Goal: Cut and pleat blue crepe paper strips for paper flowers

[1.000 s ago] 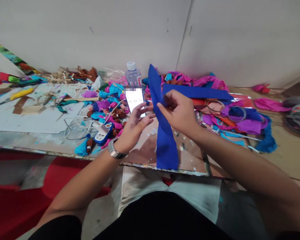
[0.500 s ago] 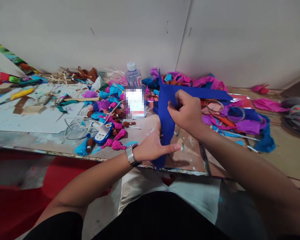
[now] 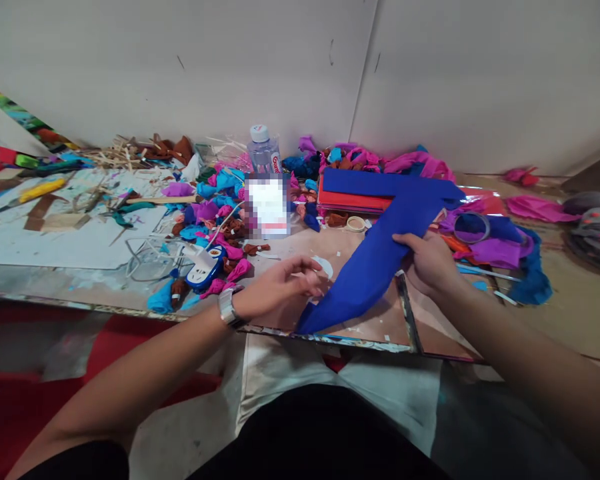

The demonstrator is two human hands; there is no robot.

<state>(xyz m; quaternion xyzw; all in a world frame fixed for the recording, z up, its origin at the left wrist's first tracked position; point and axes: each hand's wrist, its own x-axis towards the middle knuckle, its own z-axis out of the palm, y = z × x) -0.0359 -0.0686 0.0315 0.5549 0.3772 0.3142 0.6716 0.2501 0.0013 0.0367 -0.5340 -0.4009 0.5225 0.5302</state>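
Observation:
A long strip of deep blue crepe paper (image 3: 363, 270) slants over the table, its lower end near the front edge. My right hand (image 3: 430, 260) grips the strip's right side, thumb on top and the other fingers mostly hidden beneath. To the left of the strip is my left hand (image 3: 293, 287), with a metal watch on the wrist. Its fingers are loosely bent and apart, with nothing visible in them. Another length of blue paper (image 3: 365, 181) lies behind, across a red-orange stack (image 3: 353, 200). A tape roll (image 3: 356, 224) sits just in front of that stack.
A bottle (image 3: 264, 150) stands at the back behind a blurred bright panel (image 3: 267, 207). Crumpled coloured paper bundles surround a blue-and-white power strip (image 3: 206, 268). A yellow cutter (image 3: 43, 190) and green pliers (image 3: 130, 212) lie left. A clear tape roll (image 3: 471, 228) rests among scraps at right.
My right hand has moved right and down, drawing the blue paper from upright to a slant. My left hand has come off the paper and shifted left. The red-orange stack now shows.

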